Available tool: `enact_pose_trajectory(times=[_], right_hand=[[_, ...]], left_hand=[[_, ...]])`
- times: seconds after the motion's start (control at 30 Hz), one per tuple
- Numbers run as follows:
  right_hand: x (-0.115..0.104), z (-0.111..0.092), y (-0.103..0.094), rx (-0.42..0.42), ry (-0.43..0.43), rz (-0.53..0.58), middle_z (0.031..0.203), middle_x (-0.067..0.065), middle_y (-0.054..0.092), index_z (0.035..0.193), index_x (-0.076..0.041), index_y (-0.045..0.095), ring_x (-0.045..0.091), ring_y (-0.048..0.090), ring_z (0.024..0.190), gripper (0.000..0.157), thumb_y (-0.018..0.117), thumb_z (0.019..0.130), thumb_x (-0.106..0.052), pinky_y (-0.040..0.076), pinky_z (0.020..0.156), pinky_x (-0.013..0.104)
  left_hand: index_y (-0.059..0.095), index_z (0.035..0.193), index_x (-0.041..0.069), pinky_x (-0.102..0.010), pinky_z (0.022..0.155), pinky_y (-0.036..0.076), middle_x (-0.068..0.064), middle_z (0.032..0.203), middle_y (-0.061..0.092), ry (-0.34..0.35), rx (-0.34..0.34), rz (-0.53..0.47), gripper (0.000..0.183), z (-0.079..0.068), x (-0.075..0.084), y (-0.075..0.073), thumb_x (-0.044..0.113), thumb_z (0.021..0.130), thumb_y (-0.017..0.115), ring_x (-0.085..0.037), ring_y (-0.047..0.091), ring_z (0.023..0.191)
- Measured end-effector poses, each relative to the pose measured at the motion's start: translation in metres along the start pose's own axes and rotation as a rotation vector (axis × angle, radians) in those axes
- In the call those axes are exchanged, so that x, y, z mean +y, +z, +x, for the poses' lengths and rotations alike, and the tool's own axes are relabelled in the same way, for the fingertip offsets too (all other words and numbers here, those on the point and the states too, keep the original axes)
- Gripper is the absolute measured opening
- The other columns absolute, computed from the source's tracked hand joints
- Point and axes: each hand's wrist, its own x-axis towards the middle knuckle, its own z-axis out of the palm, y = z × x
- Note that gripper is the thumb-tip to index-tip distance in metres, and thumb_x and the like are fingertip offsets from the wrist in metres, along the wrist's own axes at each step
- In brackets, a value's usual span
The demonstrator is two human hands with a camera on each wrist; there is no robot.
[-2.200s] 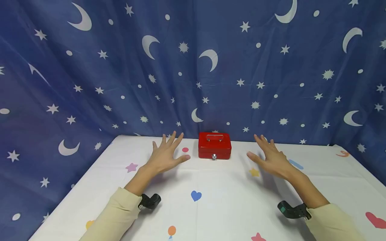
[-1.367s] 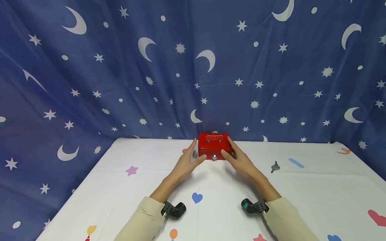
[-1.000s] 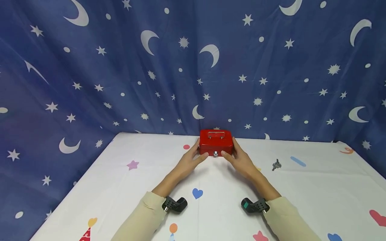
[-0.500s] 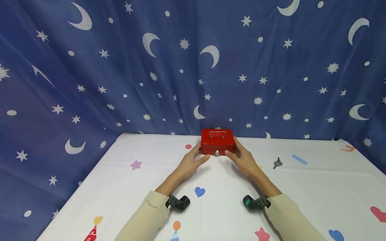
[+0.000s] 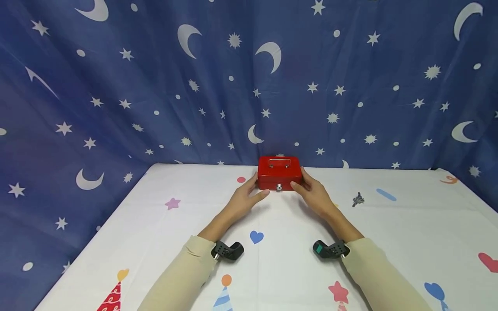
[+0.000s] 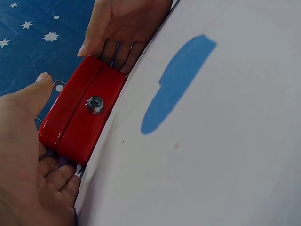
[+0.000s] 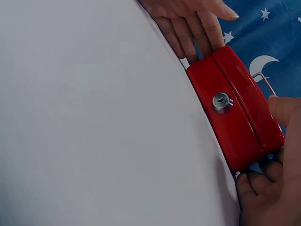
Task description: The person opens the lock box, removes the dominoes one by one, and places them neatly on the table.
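A red metal cash box (image 5: 279,176) stands at the far edge of the white table. Its wire handle (image 5: 279,160) lies on the lid, and a round silver lock (image 7: 221,101) faces me. My left hand (image 5: 241,202) holds the box's left end, with bent fingers against that side and the thumb pointing toward the front. At the opposite end my right hand (image 5: 317,198) grips the right side, its thumb (image 7: 282,110) by the lid edge in the right wrist view. To the right, a small bunch of keys (image 5: 358,199) lies on the cloth.
The white tablecloth (image 5: 288,259) carries printed hearts, stars and party hats. Close behind the box hangs a blue curtain (image 5: 218,77) with moons and stars, which also runs along the left side. Each wrist wears a black camera (image 5: 229,251).
Both hands have come inward from raised, spread positions to the ends of the cash box. The right hand's move uncovered the keys. The box shows hardly any shift on the cloth.
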Motion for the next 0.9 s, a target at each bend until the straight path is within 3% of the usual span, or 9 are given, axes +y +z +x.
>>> enact_pose_trajectory(times=[0.17,0.43,0.57,0.73,0.9], right_hand=[[-0.006,0.003,-0.002,-0.036,0.015,0.011,0.153,0.017,0.027,0.152,-0.005,0.013,0.033,0.035,0.135,0.074,0.056,0.097,-0.03,0.037,0.104,0.041],[-0.008,0.002,-0.006,-0.033,0.014,0.072,0.152,0.018,0.029,0.153,-0.007,0.014,0.034,0.035,0.135,0.072,0.056,0.097,-0.027,0.035,0.105,0.043],[-0.008,-0.004,-0.006,-0.026,0.058,0.079,0.152,0.017,0.03,0.153,-0.007,0.017,0.034,0.036,0.135,0.07,0.055,0.098,-0.027,0.035,0.105,0.044],[-0.008,-0.007,-0.003,0.045,0.061,0.097,0.147,0.018,0.039,0.151,-0.005,0.027,0.034,0.042,0.131,0.064,0.055,0.098,-0.028,0.038,0.104,0.045],[-0.007,-0.014,0.0,0.073,0.066,0.083,0.145,0.018,0.042,0.149,-0.005,0.031,0.033,0.045,0.129,0.062,0.056,0.097,-0.028,0.04,0.102,0.042]], left_hand=[[0.022,0.153,0.015,-0.046,0.108,0.033,-0.002,0.152,0.032,-0.035,0.0,-0.006,0.084,0.001,0.001,-0.003,0.051,0.088,0.061,-0.021,0.037,0.135],[0.026,0.152,0.013,-0.043,0.106,0.036,-0.006,0.15,0.036,-0.005,0.012,-0.05,0.082,0.001,0.006,-0.004,0.049,0.088,0.062,-0.022,0.041,0.133],[0.031,0.149,0.007,-0.036,0.101,0.042,-0.01,0.144,0.045,0.022,0.029,-0.127,0.073,-0.004,0.004,-0.002,0.036,0.091,0.065,-0.023,0.048,0.127],[0.043,0.141,-0.002,-0.033,0.091,0.049,-0.017,0.13,0.057,0.082,0.09,-0.213,0.059,-0.006,0.002,-0.002,0.019,0.091,0.067,-0.027,0.059,0.115],[0.054,0.131,-0.003,-0.033,0.09,0.05,-0.015,0.122,0.06,0.073,0.147,-0.245,0.047,-0.006,-0.003,-0.002,0.013,0.089,0.069,-0.028,0.061,0.11]])
